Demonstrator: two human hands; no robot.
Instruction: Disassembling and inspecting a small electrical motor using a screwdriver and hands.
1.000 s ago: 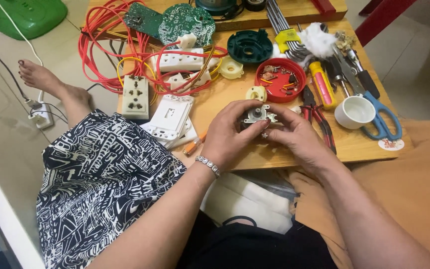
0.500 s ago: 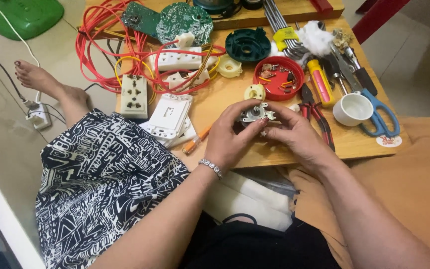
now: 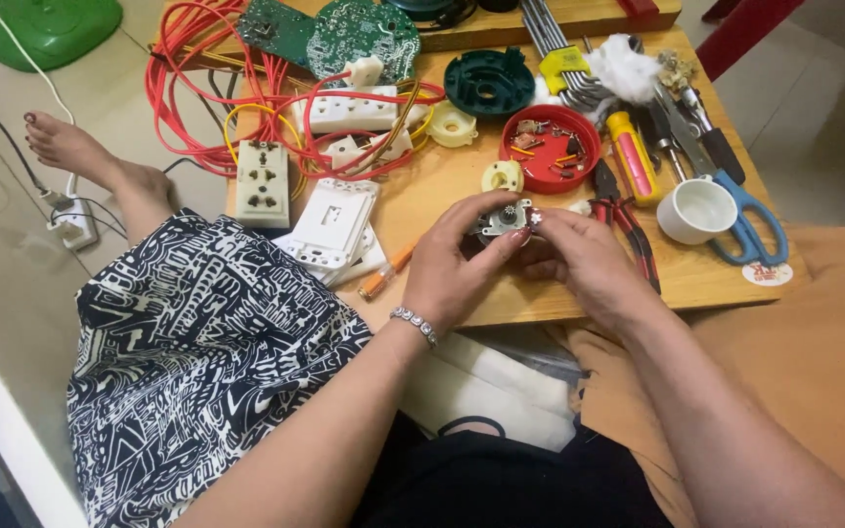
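A low wooden table (image 3: 706, 284) stood over a pale tiled floor, with the person seated against its near edge, a black-and-white patterned cloth (image 3: 198, 362) over the left knee. Just above that edge, the left hand (image 3: 462, 269) and the right hand (image 3: 584, 259) met around a small grey metal part (image 3: 503, 219), each pinching it between thumb and fingertips, fingers curled narrow so that most of the part was hidden. An orange pen-like tool (image 3: 383, 277) lay beside the left hand, and red-handled pliers (image 3: 628, 230) ran partly under the right. Left of the hands sat a stack of white switch plates (image 3: 333, 223) and a cream socket block (image 3: 262, 182). To the right were a white cup (image 3: 696, 209) and blue-handled scissors (image 3: 750, 220). Behind the part lay a pale yellow ring (image 3: 502, 176), then a red dish of small bits (image 3: 551, 148) and a yellow screwdriver (image 3: 635, 156). Farther back, red and orange wires (image 3: 198, 88) tangled around a white power strip (image 3: 349, 108), with a dark green round housing (image 3: 489, 82) and green circuit boards (image 3: 344, 29) at the far edge
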